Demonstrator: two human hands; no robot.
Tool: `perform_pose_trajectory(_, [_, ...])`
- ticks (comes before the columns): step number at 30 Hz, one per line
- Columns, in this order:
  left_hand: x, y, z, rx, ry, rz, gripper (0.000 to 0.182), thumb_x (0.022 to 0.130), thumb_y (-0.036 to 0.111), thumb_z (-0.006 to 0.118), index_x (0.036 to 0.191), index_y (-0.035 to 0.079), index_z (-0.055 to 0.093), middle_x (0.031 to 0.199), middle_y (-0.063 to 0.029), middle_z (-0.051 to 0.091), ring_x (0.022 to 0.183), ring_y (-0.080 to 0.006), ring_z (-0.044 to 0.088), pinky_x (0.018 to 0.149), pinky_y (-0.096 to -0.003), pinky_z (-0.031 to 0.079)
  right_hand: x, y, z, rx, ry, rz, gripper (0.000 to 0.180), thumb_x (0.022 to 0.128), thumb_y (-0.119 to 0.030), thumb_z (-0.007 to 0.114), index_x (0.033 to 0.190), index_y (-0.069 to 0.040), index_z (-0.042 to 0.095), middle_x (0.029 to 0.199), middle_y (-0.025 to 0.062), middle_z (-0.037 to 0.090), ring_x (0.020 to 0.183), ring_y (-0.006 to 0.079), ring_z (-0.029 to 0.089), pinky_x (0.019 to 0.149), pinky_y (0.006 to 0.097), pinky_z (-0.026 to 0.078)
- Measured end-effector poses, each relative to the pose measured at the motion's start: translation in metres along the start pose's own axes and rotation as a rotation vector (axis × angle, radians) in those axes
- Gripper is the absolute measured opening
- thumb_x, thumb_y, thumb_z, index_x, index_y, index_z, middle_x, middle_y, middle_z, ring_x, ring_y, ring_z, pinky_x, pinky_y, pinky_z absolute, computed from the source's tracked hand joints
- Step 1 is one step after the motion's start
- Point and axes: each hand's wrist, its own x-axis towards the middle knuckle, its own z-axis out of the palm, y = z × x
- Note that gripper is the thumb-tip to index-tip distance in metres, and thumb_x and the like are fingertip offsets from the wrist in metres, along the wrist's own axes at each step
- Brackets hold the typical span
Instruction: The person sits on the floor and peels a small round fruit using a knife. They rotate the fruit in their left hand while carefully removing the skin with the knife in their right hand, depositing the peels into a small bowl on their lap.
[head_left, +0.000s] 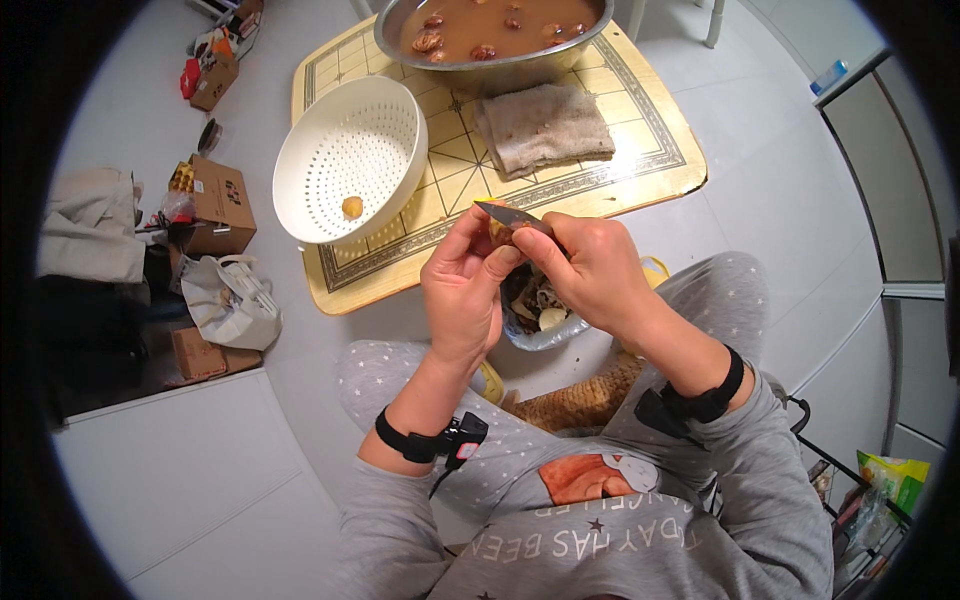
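My left hand holds a small brownish-yellow nut, probably a chestnut, between thumb and fingers. A small knife with a dark pointed blade is in my right hand, its blade lying over the nut. Just below both hands, a lined bin holds brown shells and peelings. A white plastic colander stands at the left of the low table, with one pale yellow peeled piece inside. At the table's far side, a metal basin contains brown water and several reddish-brown nuts.
A folded grey-brown cloth lies on the low wooden table, which has a printed board pattern. Cardboard boxes and a white bag stand on the left. Cabinets line the right side. My knees flank the bin.
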Motion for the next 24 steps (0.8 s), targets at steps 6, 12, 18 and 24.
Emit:
perform_pose_trajectory(6, [0.006, 0.006, 0.001, -0.148, 0.006, -0.099, 0.045, 0.083, 0.005, 0.069, 0.124, 0.000, 0.051, 0.118, -0.0144, 0.059, 0.105, -0.0253, 0.062, 0.092, -0.0352, 0.052, -0.009, -0.005, -0.002, -0.022, -0.017, -0.255, 0.033, 0.082, -0.036, 0.067, 0.069, -0.007, 0.059, 0.059, 0.0107, 0.058, 0.053, 0.0296, 0.059, 0.047, 0.0377, 0.045])
perform_pose_trajectory(12, [0.010, 0.010, -0.002, -0.116, -0.006, -0.134, 0.046, 0.083, 0.008, 0.069, 0.125, 0.002, 0.050, 0.119, -0.0151, 0.058, 0.107, -0.0316, 0.061, 0.092, -0.0378, 0.052, -0.011, -0.001, -0.006, 0.072, -0.100, -0.206, 0.025, 0.079, -0.025, 0.069, 0.069, -0.006, 0.058, 0.058, 0.0094, 0.059, 0.053, 0.0294, 0.059, 0.048, 0.0381, 0.046])
perform_pose_trajectory(18, [0.012, 0.012, -0.004, -0.172, -0.036, -0.094, 0.047, 0.085, 0.008, 0.067, 0.127, 0.001, 0.046, 0.121, -0.0164, 0.056, 0.111, -0.0323, 0.059, 0.092, -0.0370, 0.053, -0.010, -0.001, -0.013, 0.088, -0.141, -0.129, 0.013, 0.077, -0.014, 0.064, 0.072, -0.004, 0.058, 0.060, 0.0103, 0.060, 0.054, 0.0291, 0.060, 0.050, 0.0389, 0.047])
perform_pose_trajectory(24, [0.010, 0.012, -0.004, -0.194, -0.063, -0.119, 0.043, 0.086, 0.002, 0.065, 0.125, -0.002, 0.047, 0.121, -0.0179, 0.057, 0.111, -0.0290, 0.059, 0.092, -0.0364, 0.053, -0.005, -0.002, -0.014, 0.042, -0.116, -0.065, 0.036, 0.083, -0.034, 0.066, 0.074, 0.000, 0.059, 0.061, 0.0159, 0.060, 0.055, 0.0336, 0.060, 0.050, 0.0399, 0.046])
